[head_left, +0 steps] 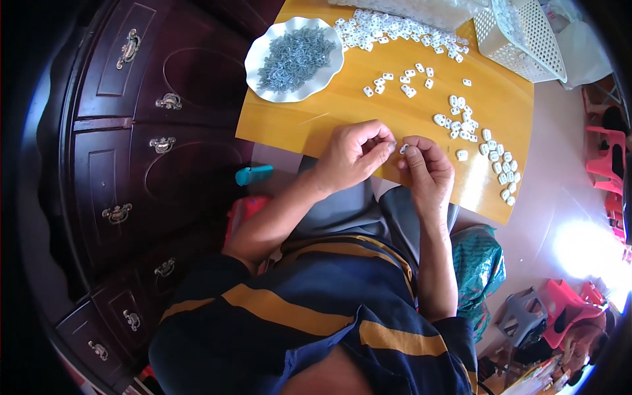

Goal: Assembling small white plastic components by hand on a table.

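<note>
Above the near edge of the table, my left hand [355,153] is closed in a pinch; whatever sits between its fingertips is too small to make out. Close beside it, my right hand [429,172] grips a small white plastic piece [403,149] between thumb and fingers. The fingertips of the two hands are a short gap apart. Loose white pieces with dark holes [408,91] lie beyond my hands. To the right are groups of rounded white pieces [504,168], and a single one [462,155] lies near my right hand.
A scalloped white plate [255,82] heaped with tiny grey metal-looking parts [296,59] stands at the table's far left. Behind are a pile of white pieces [395,29] and a perforated white basket [540,49]. Dark wooden drawers [131,85] border the left; a green bag [477,263] sits below right.
</note>
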`<state>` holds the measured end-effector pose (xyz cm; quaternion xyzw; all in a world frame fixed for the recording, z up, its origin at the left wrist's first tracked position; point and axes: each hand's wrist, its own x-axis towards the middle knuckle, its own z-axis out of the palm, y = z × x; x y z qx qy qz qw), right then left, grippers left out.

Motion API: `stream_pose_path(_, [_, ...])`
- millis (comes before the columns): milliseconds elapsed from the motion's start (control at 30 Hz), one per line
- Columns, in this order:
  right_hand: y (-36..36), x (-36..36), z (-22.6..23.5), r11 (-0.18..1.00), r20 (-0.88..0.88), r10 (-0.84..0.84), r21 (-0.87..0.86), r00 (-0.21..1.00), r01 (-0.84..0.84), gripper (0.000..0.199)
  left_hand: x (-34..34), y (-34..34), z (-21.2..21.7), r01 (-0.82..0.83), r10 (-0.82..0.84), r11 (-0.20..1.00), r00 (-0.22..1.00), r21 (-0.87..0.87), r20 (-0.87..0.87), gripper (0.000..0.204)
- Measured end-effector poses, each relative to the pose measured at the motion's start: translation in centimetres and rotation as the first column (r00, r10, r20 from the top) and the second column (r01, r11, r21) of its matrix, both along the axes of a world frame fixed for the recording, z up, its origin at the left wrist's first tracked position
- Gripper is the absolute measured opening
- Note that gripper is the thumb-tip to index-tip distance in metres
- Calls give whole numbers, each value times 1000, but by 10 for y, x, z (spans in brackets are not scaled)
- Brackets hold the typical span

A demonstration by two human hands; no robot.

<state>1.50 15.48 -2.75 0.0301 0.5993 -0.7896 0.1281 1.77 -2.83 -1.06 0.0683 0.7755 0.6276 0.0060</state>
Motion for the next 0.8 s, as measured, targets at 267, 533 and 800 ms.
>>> stream_pose_path(267, [-3, 2, -1, 1000, -53, -9, 25, 999, 10, 13, -4, -3, 12, 31, -77, 961, 984, -275, -160, 6])
stream_pose_path(533, [0, 2, 0, 998, -55, -22, 59, 998, 26, 10, -7, 0, 24, 27, -155, 889, 957, -457, -246, 11])
stream_pose_path(800, [-1, 2, -2, 994, -87, -19, 108, 996, 29, 9, -8, -4, 22, 36, -174, 871, 955, -489, -240, 11])
